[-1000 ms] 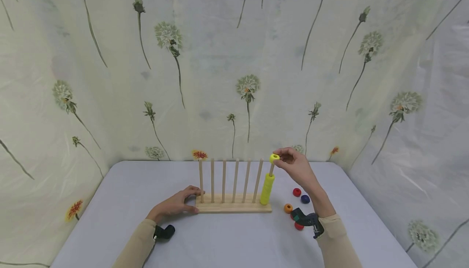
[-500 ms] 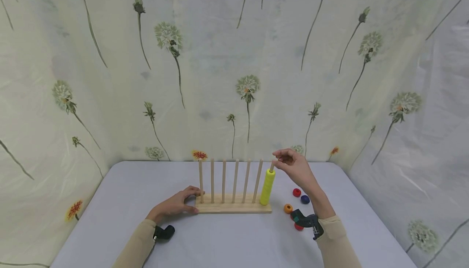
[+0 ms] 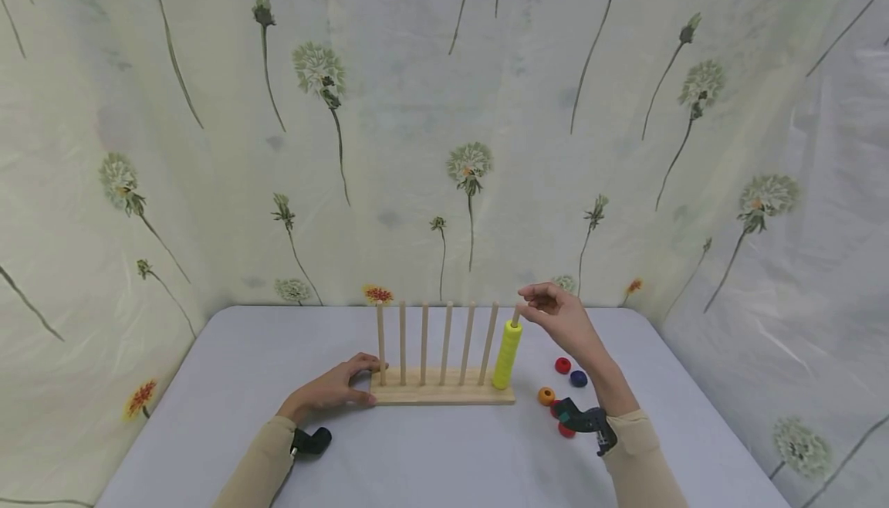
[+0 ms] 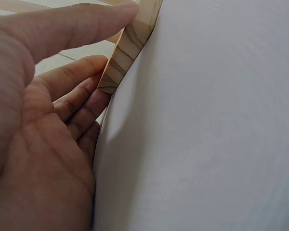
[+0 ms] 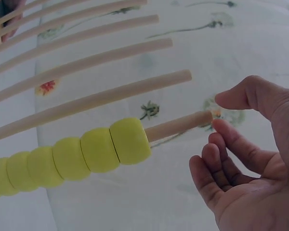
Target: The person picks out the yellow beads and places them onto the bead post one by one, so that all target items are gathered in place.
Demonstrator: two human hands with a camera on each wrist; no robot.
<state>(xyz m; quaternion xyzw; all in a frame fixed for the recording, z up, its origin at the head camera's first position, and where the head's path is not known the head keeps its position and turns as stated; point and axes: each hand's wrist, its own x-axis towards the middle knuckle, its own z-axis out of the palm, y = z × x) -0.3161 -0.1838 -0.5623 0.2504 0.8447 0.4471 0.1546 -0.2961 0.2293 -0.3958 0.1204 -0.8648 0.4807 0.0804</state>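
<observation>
A wooden peg rack [image 3: 444,394] stands on the table with a row of upright pegs. Yellow beads [image 3: 507,355] are stacked on its rightmost peg, with the bare tip [image 5: 180,125] sticking out above them. My left hand [image 3: 333,386] grips the rack's left end, thumb on the near side and fingers behind, as the left wrist view also shows at the wooden end [image 4: 125,55]. Beside the tip of the beaded peg is my right hand [image 3: 561,319], thumb and forefinger parted around the peg end, with no bead between them.
Right of the rack lie loose beads: an orange one [image 3: 546,395], a blue one [image 3: 579,378] and red ones [image 3: 563,365], some partly covered by the right wrist camera [image 3: 582,418]. A flower-printed curtain [image 3: 389,145] rises behind the table [image 3: 430,462].
The yellow bead that my right hand held at the peg's top has dropped onto the stack, which stands higher. My right hand has let go and stays there; my left hand has not moved.
</observation>
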